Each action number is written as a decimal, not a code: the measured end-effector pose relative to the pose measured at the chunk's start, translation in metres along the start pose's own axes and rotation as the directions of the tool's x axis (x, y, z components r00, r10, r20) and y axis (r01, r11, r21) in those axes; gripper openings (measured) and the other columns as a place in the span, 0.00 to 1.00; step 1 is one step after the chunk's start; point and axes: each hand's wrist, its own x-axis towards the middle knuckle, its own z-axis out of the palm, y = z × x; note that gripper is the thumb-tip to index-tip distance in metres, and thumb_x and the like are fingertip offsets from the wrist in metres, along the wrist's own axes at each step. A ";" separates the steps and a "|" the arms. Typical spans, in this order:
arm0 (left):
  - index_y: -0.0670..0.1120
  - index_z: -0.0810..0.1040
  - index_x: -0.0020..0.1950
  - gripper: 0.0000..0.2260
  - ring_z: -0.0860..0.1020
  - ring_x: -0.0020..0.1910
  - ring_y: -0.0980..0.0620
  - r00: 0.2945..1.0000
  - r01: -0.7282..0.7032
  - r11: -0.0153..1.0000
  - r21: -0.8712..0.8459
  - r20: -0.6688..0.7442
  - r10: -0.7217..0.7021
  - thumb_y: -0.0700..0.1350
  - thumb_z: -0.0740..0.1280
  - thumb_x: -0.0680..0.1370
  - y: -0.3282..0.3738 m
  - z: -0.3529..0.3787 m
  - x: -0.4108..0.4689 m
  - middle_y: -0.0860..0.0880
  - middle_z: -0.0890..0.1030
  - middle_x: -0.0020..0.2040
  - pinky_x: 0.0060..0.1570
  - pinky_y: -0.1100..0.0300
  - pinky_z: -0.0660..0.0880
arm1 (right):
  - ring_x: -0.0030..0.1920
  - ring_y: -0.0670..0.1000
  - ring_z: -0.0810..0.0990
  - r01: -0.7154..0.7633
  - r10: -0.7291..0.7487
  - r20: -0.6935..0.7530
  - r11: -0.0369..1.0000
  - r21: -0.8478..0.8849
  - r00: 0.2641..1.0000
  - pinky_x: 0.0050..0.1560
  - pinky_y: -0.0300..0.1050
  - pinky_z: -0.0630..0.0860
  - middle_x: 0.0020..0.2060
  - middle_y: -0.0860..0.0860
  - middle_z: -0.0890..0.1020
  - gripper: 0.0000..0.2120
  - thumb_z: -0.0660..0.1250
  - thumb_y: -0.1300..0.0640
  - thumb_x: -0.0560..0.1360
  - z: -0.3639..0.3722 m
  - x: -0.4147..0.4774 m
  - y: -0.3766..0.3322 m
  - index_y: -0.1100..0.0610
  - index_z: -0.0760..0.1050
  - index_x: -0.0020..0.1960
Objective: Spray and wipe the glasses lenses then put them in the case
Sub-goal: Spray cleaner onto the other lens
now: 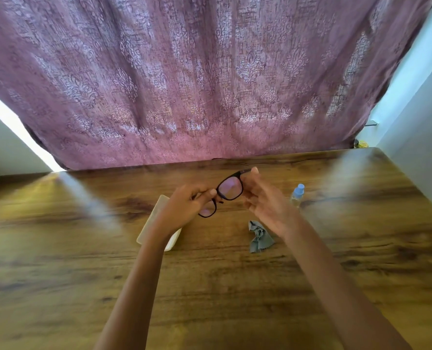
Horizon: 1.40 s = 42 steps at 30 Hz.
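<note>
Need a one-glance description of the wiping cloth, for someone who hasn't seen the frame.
Start at the wooden table below the pink curtain. Under the person's right hand, near the table's middle, lies a crumpled grey cloth. It is the only soft thing there: the white case sits to its left, the blue-capped spray bottle beyond it.

Glasses: you've got the black glasses (228, 191) up off the table (235, 286), tilted, lenses showing pink.
Left hand: your left hand (187, 206) pinches the frame by the lower lens.
Right hand: your right hand (264, 198) has fingertips on the upper corner, palm spread.
Case: white case (156, 218) lies under your left wrist.
Cloth: grey cloth (259, 236) sits crumpled below your right hand.
Bottle: spray bottle (297, 195) stands to the right.
Behind: mauve curtain (209, 79).
</note>
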 end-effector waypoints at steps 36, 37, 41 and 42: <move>0.41 0.85 0.47 0.05 0.81 0.40 0.47 0.812 -0.086 0.938 0.335 -0.522 0.261 0.40 0.72 0.73 -0.016 0.008 0.002 0.47 0.84 0.45 0.39 0.47 0.79 | 0.27 0.39 0.76 0.339 -0.631 -0.028 0.453 -0.825 0.775 0.26 0.28 0.70 0.30 0.43 0.79 0.07 0.70 0.53 0.74 -0.015 -0.002 0.015 0.56 0.81 0.47; 0.41 0.85 0.47 0.05 0.81 0.39 0.48 0.803 -0.086 0.946 0.313 -0.540 0.252 0.39 0.72 0.73 -0.019 0.008 0.003 0.47 0.84 0.45 0.39 0.47 0.79 | 0.28 0.40 0.75 0.315 -0.726 -0.057 0.366 -0.876 0.686 0.27 0.30 0.71 0.31 0.42 0.77 0.06 0.69 0.54 0.74 -0.027 -0.005 0.017 0.57 0.79 0.47; 0.44 0.85 0.46 0.04 0.79 0.36 0.53 0.786 -0.102 0.961 0.256 -0.572 0.236 0.40 0.72 0.72 -0.024 0.007 0.004 0.54 0.81 0.42 0.38 0.49 0.79 | 0.44 0.47 0.71 0.117 -0.908 -0.078 0.137 -0.984 0.412 0.42 0.39 0.71 0.44 0.53 0.75 0.10 0.71 0.60 0.74 -0.072 -0.005 0.024 0.61 0.75 0.53; 0.45 0.85 0.47 0.05 0.79 0.36 0.53 0.784 -0.106 0.964 0.245 -0.575 0.233 0.40 0.72 0.72 -0.025 0.007 0.004 0.56 0.80 0.42 0.39 0.50 0.79 | 0.48 0.49 0.71 0.084 -0.907 -0.094 0.141 -0.986 0.410 0.45 0.41 0.72 0.48 0.56 0.75 0.14 0.72 0.60 0.73 -0.082 -0.003 0.027 0.62 0.75 0.56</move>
